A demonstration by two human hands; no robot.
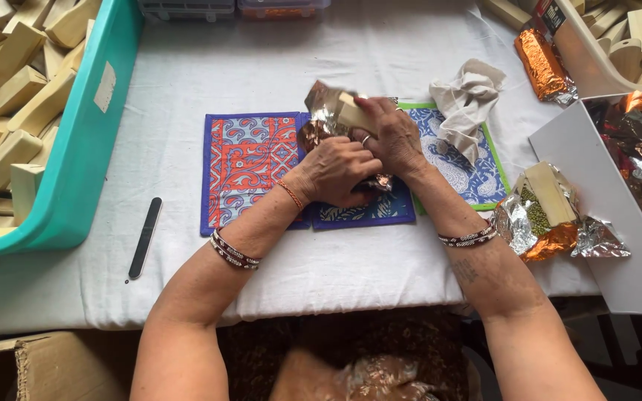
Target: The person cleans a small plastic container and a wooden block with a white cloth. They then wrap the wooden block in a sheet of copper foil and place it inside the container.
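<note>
Both hands wrap a wooden block [351,113] in foil wrapper [319,119]

Left hand [339,171] clamped on the foil at 6 o'clock; right hand [391,137] clamped on the block.

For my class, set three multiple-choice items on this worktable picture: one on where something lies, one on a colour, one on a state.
1. Where is the black nail file?
A) in the bin B) on the white cloth, left of the mats C) on the mats
2. What colour is the bin of wooden blocks?
A) teal B) red C) black
3. The block in the hands is
A) bare on the table B) partly wrapped in foil C) fully hidden

B: it lies beside the bin.
A: its wall is teal.
B: one end shows between the left hand and right hand.
</note>
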